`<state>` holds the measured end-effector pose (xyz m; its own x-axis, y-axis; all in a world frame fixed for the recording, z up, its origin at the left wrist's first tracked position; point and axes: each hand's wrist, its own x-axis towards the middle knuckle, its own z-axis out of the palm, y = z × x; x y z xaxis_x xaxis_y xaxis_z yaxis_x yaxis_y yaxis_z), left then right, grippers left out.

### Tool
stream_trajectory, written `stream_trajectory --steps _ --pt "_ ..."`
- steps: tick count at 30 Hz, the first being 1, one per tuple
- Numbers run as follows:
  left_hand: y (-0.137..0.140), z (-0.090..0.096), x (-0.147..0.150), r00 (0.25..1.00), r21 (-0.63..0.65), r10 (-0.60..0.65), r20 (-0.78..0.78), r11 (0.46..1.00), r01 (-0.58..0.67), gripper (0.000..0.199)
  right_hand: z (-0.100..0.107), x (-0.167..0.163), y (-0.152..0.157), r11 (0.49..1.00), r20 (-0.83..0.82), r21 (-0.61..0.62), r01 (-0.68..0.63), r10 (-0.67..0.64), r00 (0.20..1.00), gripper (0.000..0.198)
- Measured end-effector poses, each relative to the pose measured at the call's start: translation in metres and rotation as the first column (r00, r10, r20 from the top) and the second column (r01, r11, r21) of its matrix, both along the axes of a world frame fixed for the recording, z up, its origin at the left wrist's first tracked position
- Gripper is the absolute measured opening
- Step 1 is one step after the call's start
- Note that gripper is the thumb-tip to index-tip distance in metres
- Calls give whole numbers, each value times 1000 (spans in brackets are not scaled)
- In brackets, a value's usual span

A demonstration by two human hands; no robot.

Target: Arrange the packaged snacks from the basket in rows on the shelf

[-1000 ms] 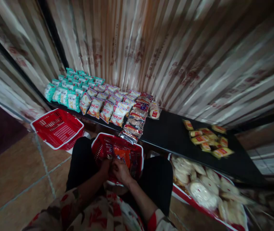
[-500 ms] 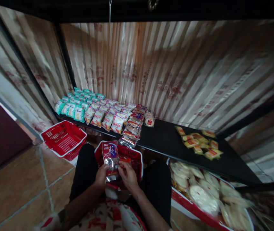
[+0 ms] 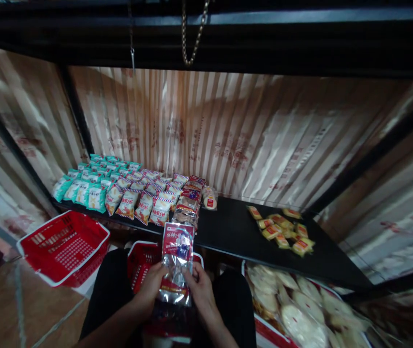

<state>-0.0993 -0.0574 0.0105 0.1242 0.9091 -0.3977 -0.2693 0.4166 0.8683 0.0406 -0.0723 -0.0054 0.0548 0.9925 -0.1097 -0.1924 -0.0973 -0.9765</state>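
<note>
Between my two hands is a red and silver snack packet (image 3: 178, 241), held upright above a red basket (image 3: 144, 256) at my knees. My left hand (image 3: 152, 285) grips its left edge, and my right hand (image 3: 201, 292) pinches the right edge with the thumb in front. More dark red packets show dimly below it. Just behind the held packet, a row of similar red and brown packets (image 3: 188, 203) runs back along the black shelf (image 3: 224, 232). White striped snack bags (image 3: 144, 208) stand left of that row.
Teal bags (image 3: 92, 195) fill the shelf's left end, and small yellow packets (image 3: 282, 232) lie loosely at its right. A second red basket (image 3: 65, 246) sits on the floor at left. Bagged pale round flatbreads (image 3: 302, 314) fill a container at right. A chain (image 3: 192, 43) hangs overhead.
The packet and both hands have risen and moved slightly toward the shelf, and the packet now covers the row's front end. The whole view has shifted, bringing the overhead chain into sight.
</note>
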Motion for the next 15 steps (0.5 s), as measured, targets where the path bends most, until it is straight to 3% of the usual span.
stream_trajectory --steps 6,11,15 --pt "57 26 26 989 143 -128 80 983 116 41 25 32 53 982 36 -43 183 -182 983 35" --pt "108 31 49 986 210 0 -164 977 35 49 34 51 107 967 -64 -61 249 -252 966 45" --pt "139 35 61 914 366 58 -402 925 102 33 36 63 140 945 -105 -82 316 -323 941 50"
